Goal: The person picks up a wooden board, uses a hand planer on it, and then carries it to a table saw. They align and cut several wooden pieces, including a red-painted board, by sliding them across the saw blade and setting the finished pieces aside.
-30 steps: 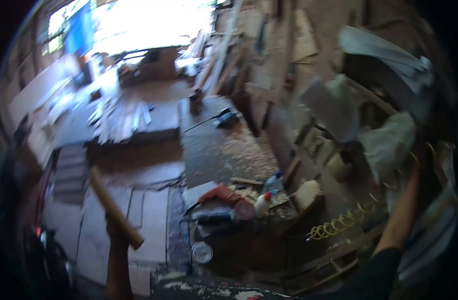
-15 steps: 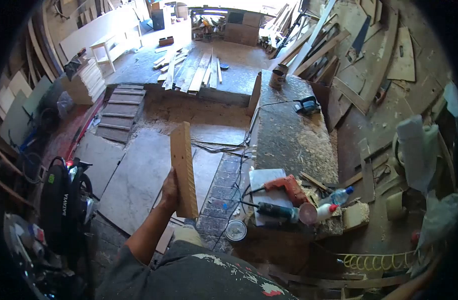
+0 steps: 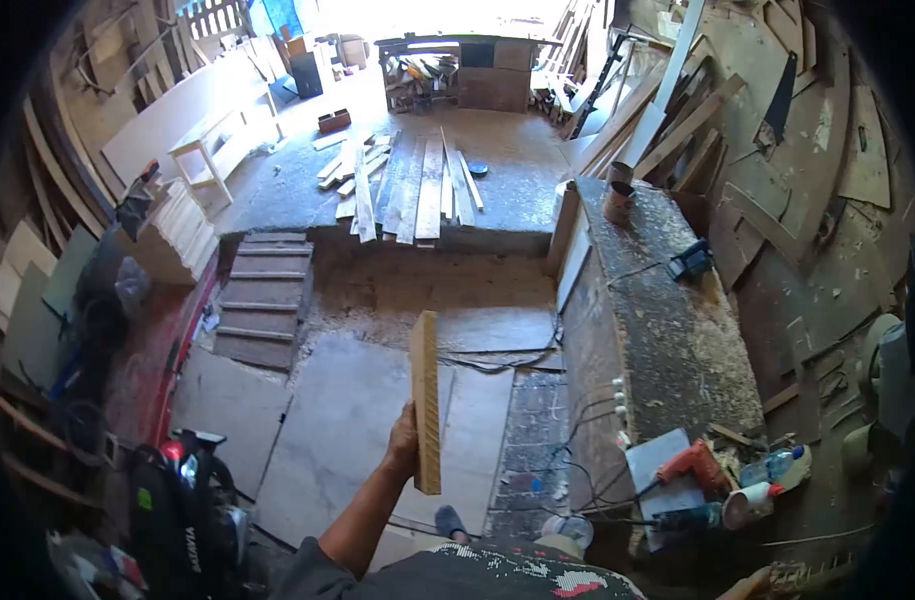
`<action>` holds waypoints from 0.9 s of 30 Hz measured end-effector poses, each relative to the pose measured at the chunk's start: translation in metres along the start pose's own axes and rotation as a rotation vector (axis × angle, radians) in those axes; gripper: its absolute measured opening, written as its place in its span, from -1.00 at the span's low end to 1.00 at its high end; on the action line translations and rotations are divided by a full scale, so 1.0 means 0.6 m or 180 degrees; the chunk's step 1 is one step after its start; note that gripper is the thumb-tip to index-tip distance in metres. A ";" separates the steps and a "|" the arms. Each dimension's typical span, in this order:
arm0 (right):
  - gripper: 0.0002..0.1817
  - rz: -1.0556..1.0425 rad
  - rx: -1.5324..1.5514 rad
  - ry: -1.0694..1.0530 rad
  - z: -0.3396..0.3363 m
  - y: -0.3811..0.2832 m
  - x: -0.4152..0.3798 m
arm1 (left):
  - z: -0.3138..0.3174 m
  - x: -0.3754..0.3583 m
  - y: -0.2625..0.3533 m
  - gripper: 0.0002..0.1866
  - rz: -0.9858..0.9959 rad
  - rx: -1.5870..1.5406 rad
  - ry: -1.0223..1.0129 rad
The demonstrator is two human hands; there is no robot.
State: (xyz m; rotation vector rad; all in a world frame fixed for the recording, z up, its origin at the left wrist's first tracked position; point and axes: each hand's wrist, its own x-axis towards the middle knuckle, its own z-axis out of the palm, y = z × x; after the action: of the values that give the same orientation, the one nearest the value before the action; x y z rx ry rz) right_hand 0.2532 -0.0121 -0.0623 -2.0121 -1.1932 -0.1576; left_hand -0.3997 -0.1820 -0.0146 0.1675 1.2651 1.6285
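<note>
My left hand (image 3: 404, 440) is closed around a plank of wood (image 3: 426, 400), gripping its left side. The plank stands nearly upright in front of my body, its sawn grain edge facing right. Low at the right, my right hand (image 3: 750, 586) shows only in part at the bottom of the view, close to a pale coiled hose (image 3: 813, 576); its fingers are too unclear to tell what they hold. To the right of the plank is a workbench (image 3: 668, 330) strewn with shavings. On its near end lie a red drill (image 3: 693, 466) and a dark green power tool (image 3: 690, 518).
Loose planks (image 3: 418, 190) lie on the raised floor ahead, beside a slatted ramp (image 3: 264, 300). A motorbike (image 3: 183, 510) stands at lower left. Cables (image 3: 583, 470) trail down the bench side. A blue power tool (image 3: 690, 260) and rusty can (image 3: 618, 203) sit on the bench.
My view has shifted forward and leftward, so the bench appears further right. The plank stays in my left hand and now appears lower and nearer the middle. My feet have come into view.
</note>
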 end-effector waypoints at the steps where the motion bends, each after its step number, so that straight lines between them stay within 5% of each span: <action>1: -0.45 0.0123 -0.0084 0.0049 0.006 -0.003 0.006 | -0.034 0.045 -0.010 -0.44 0.0031 0.0061 0.0000; 2: -0.45 0.0238 -0.0153 0.0124 0.011 -0.006 0.013 | -0.014 0.053 0.018 -0.45 -0.0048 0.0037 0.0347; 9: -0.45 0.0881 -0.0510 0.0555 0.072 -0.036 0.115 | -0.023 0.185 0.061 -0.43 -0.0152 -0.0264 0.0078; 16: -0.44 0.0981 -0.0257 0.0909 0.316 -0.172 0.281 | -0.055 0.489 0.136 -0.31 0.0136 0.0140 0.0399; 20: -0.46 0.0906 0.0330 0.0868 0.600 -0.396 0.334 | -0.113 0.712 0.193 -0.17 0.0344 0.1301 0.1114; 22: -0.61 0.1014 0.1113 0.0250 0.798 -0.503 0.334 | -0.168 0.815 0.200 -0.15 0.0189 0.2099 0.1727; 24: -0.82 0.0387 0.1575 -0.0570 0.805 -0.828 0.229 | -0.320 0.945 0.121 -0.14 -0.0038 0.2560 0.2105; 25: -0.79 0.0561 0.2377 -0.0884 0.904 -0.884 0.214 | -0.229 0.889 0.199 -0.13 -0.0706 0.2223 0.2331; 26: -0.75 -0.0377 0.2048 -0.0747 1.020 -0.920 0.201 | -0.347 0.970 0.117 -0.15 -0.0884 0.1765 0.2354; 27: -0.70 0.0299 0.3175 -0.1627 1.102 -0.974 0.188 | -0.343 0.980 0.116 -0.14 -0.0822 0.1817 0.2459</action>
State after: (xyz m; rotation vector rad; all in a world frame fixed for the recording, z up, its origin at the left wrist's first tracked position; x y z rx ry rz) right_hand -0.3219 0.6616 -0.1425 -1.2133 -1.1281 0.8801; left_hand -0.8481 0.1412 -0.3105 -0.3018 2.2225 1.0864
